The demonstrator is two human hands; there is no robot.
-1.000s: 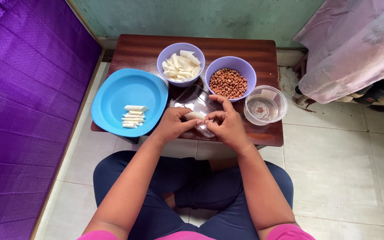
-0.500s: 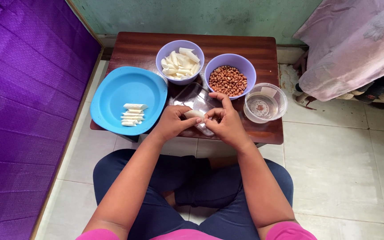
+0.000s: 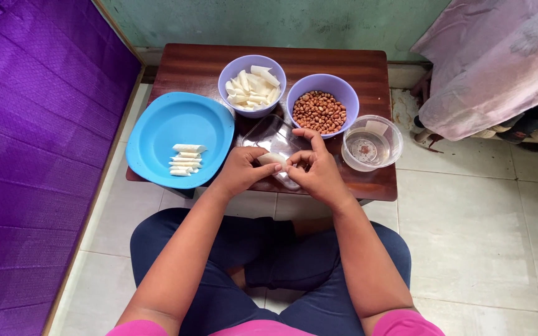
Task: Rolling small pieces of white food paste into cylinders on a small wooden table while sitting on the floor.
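A small white roll (image 3: 273, 158) lies between both hands, its long axis running left to right, roughly level with the table's near edge, one end toward the blue plate and the other toward the clear bowl. The left hand (image 3: 242, 169) pinches its left end between thumb and fingers; the right hand (image 3: 316, 169) closes fingertips on its right end. Both hold it just above a clear plastic sheet (image 3: 273, 134) on the brown wooden table (image 3: 319, 62). To the left, the blue plate (image 3: 163, 124) carries a row of finished rolls (image 3: 185, 160), all lying crosswise. Beyond sit a purple bowl of white strips (image 3: 252, 85), a purple bowl of peanuts (image 3: 320, 111) and the clear bowl (image 3: 371, 142).
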